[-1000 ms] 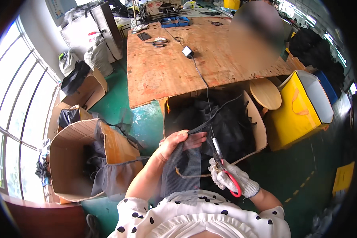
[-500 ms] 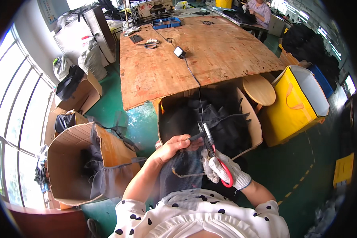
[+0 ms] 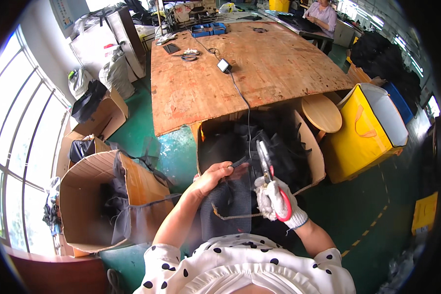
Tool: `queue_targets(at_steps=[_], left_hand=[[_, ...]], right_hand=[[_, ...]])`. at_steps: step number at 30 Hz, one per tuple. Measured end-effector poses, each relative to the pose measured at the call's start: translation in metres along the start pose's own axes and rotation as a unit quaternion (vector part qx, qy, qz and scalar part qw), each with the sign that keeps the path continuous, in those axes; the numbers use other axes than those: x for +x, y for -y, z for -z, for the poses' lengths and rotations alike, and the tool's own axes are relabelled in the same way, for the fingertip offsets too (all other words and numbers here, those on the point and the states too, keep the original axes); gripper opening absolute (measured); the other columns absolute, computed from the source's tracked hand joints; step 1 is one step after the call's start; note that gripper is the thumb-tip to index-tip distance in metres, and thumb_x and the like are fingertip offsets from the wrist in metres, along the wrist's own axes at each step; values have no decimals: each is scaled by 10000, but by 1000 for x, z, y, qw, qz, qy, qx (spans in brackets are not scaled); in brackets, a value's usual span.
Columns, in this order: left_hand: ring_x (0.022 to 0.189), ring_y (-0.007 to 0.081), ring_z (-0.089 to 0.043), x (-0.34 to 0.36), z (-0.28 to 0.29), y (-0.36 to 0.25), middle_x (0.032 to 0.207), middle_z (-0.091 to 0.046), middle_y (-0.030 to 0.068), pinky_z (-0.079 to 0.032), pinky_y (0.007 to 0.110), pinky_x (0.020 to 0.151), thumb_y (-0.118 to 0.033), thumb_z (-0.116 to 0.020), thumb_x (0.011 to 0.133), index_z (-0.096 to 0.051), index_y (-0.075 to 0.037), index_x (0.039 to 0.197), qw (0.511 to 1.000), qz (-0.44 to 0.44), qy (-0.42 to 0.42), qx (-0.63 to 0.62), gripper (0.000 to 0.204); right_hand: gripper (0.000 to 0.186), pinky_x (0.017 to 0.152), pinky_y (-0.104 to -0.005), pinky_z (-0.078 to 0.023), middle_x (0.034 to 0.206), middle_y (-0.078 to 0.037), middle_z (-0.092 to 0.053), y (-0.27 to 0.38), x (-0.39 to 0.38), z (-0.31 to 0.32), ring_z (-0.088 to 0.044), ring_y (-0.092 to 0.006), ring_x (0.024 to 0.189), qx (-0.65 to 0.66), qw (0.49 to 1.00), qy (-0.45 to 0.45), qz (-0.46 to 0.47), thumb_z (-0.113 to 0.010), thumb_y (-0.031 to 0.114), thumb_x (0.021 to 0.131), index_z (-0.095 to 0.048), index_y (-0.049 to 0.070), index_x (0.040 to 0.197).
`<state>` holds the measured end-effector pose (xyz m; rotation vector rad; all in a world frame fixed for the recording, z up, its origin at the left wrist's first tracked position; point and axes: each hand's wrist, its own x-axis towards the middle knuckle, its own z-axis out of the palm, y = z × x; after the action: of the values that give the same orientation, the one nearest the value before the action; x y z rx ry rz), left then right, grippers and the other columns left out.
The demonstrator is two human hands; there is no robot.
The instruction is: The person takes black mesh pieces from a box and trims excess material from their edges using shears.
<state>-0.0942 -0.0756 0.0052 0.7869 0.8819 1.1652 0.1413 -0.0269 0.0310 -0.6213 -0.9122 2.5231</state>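
Note:
My bare left hand pinches the edge of a piece of black mesh fabric, which hangs down toward my lap. A dark strip sticks out past the fingertips. My right hand, in a white knit glove, is closed on scissors with red handles. Their metal blades point up and away from me, a little right of the fabric and apart from it. In front of both hands a cardboard box holds a heap of black fabric pieces.
Beyond the box stands a wooden table with a cable, a small device and more scissors. An open carton with dark fabric is at the left. A stool and a yellow bag are right. A person works far off.
My right hand has drawn the scissors to the right, away from the strip at my left fingertips. The left hand keeps its pinch nearly in place.

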Motion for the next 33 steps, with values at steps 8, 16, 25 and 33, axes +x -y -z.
queue_targets(at_steps=[8, 16, 25, 33], left_hand=[[1142, 191, -474, 11, -41, -20, 1354, -397, 92, -360, 322, 976, -153, -416, 942, -347, 9, 1345, 961, -87, 25, 261, 440], [782, 363, -601, -29, -6, -19, 832, -631, 166, -488, 404, 671, -271, -599, 822, -585, -49, 1005, 726, -103, -79, 676, 288], [731, 246, -630, -36, 0, -5, 773, -633, 129, -480, 322, 657, -192, -597, 855, -609, -1, 922, 846, -115, -93, 512, 202], [754, 162, -608, -21, -20, -29, 1035, -637, 172, -454, 242, 607, -239, -635, 801, -622, 9, 864, 993, -54, 93, -58, 256]], right_hand=[[554, 590, -220, -456, 843, 2, -491, 1, 19, 2, -507, -73, 642, -492, 798, -138, 320, -660, 83, 802, -374, 47, 1275], [119, 494, -217, -394, 634, 25, -415, 73, 42, 25, -431, -61, 543, 409, 891, 71, 183, -521, 173, 905, -474, 106, 818], [427, 488, -211, -421, 787, 14, -510, 86, 20, 44, -497, -77, 571, -88, 934, -169, 304, -524, 56, 847, -432, 133, 1257], [416, 572, -228, -441, 852, -8, -514, 91, -1, 26, -527, -86, 669, -436, 754, -328, 364, -558, 64, 784, -463, 74, 1189]])
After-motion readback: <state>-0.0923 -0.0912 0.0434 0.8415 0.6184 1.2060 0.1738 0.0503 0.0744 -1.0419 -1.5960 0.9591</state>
